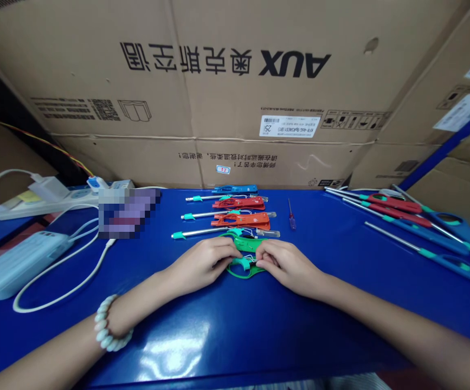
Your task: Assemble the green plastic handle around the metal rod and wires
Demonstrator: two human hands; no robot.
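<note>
In front of me at the table's middle lies an opened long-nosed lighter with a green casing (246,244) in two halves. My left hand (212,257) is closed in a pinch at the lighter's left side, beside a teal trigger piece (242,263). My right hand (284,261) pinches the inner parts from the right, near thin white wires (251,258). My fingers partly hide what they grip. Beyond my hands lie an orange half casing (246,220), a red one (240,203) and a blue one (235,189), with metal lighter tubes (207,232) between them.
A small screwdriver (291,219) lies right of the casings. Several long lighters (430,253) are piled at the right. On the left are a power bank (23,265), white cables (62,268), a power strip (11,208) and a blurred-out phone (147,208). Cardboard (218,119) stands behind.
</note>
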